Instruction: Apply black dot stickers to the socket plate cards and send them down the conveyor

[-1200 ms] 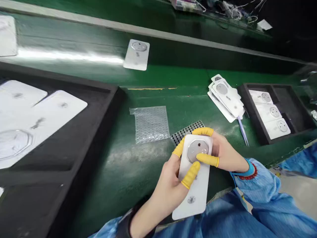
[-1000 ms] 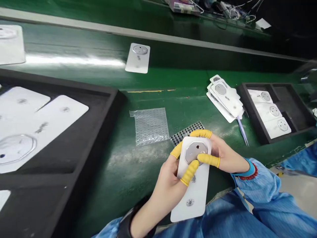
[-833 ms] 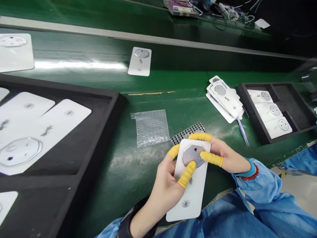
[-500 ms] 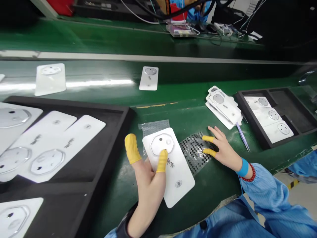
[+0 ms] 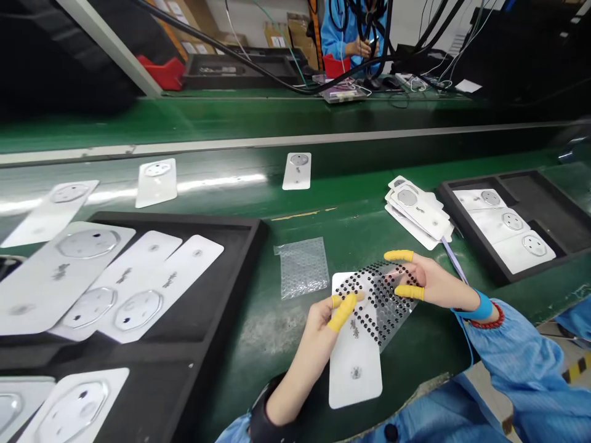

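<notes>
On the tabletop (image 5: 261, 326) lies one white panel (image 5: 354, 384), partly beneath the dotted sheet (image 5: 392, 304) our left hand (image 5: 318, 332) and right hand (image 5: 436, 283) pinch, while three other panels (image 5: 494, 226) sit in the small tray (image 5: 530, 192).

Clear black-dotted sheet (image 5: 388, 303) partly over a white, round-cornered card (image 5: 356, 360)

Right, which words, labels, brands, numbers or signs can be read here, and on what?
None can be read.
White card under the dotted sheet: dark script, too small.
Cards in the left tray: script, too small.
Cardboard boxes behind: labels, too small.
</notes>
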`<state>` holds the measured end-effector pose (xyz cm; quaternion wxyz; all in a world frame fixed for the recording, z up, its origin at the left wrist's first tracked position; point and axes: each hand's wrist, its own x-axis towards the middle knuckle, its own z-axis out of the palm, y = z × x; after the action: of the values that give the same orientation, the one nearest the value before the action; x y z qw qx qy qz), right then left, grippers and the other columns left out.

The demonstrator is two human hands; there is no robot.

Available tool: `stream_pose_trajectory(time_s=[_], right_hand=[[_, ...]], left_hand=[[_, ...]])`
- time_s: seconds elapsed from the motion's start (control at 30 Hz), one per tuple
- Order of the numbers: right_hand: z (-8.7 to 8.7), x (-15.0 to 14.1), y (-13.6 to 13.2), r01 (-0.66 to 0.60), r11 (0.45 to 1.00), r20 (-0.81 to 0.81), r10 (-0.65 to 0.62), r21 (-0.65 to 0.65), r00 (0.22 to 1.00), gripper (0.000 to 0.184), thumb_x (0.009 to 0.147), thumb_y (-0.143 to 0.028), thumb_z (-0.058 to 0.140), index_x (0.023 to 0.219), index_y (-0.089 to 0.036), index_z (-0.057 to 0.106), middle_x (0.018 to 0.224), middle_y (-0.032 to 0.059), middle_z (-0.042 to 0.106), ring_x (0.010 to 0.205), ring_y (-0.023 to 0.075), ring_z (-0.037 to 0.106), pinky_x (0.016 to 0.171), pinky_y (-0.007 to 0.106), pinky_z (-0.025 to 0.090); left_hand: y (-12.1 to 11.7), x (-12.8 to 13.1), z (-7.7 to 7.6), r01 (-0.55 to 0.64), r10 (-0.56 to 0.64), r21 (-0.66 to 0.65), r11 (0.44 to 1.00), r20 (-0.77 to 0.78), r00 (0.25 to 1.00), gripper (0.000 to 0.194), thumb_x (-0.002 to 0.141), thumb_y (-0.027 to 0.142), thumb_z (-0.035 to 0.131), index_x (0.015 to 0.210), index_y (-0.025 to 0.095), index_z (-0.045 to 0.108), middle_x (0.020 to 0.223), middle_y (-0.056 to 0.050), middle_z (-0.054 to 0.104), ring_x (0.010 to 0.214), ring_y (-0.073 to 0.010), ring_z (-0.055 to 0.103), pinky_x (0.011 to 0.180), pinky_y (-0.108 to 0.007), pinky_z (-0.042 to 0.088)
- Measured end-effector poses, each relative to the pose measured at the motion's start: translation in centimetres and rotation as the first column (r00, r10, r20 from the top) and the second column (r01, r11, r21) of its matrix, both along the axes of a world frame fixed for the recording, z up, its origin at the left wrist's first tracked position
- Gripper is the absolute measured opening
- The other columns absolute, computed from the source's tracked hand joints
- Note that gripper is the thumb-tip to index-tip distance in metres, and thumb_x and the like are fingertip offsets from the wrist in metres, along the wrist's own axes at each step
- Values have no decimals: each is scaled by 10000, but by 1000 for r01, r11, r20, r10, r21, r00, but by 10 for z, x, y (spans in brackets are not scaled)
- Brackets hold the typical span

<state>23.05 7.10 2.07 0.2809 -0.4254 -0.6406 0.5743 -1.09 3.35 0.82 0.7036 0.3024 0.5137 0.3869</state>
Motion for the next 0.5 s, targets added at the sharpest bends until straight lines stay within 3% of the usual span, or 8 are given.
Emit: stream_pose_trajectory(time_s=[0.07, 0.13, 0.2, 0.3, 0.5], right_hand=[[0, -7, -1, 90, 963, 151, -132, 255, 980, 490, 832, -255, 706, 1290, -230, 531, 1121, 93, 678, 1047, 224, 661, 908, 423, 565], [0, -18, -5, 156, 845, 198, -293, 511, 935, 268, 858, -219, 677, 1123, -231, 641, 1087, 85, 672, 1053, 225, 642, 941, 423, 539], [-1, -33, -11, 152, 768, 154, -311, 622, 938, 110, 897, -194, 627, 993, -215, 676, 1007, 76, 673, 954, 195, 657, 874, 363, 559], [-7, -55, -18, 107, 785, 107, -216, 610, 971, 100, 920, -183, 589, 963, -197, 679, 945, 68, 675, 832, 162, 666, 748, 285, 581], [-21, -62, -32, 95, 844, 101, -173, 529, 980, 225, 862, -85, 548, 978, -217, 689, 982, 73, 702, 874, 187, 702, 781, 280, 595]], left_hand=[[-1, 4, -2, -24, 28, -80, 997, 44, 999, 494, 537, 576, 844, 699, 127, 714, 547, -36, 676, 464, -164, 599, 489, -261, 491], [-1, 7, -4, -67, 72, -92, 993, 48, 996, 462, 543, 536, 857, 714, 127, 727, 554, -35, 687, 458, -154, 597, 485, -251, 489], [-1, 7, -6, -69, 73, -77, 995, 60, 996, 407, 541, 472, 877, 702, 128, 731, 579, -32, 699, 481, -147, 603, 512, -243, 491], [-4, 8, -8, -68, 72, -61, 996, 82, 994, 352, 538, 395, 891, 706, 129, 734, 612, -23, 705, 526, -141, 600, 550, -235, 481], [-18, 15, -14, -229, 229, -5, 973, -2, 973, 377, 584, 463, 854, 683, 131, 703, 637, -20, 678, 602, -156, 589, 590, -250, 462]])
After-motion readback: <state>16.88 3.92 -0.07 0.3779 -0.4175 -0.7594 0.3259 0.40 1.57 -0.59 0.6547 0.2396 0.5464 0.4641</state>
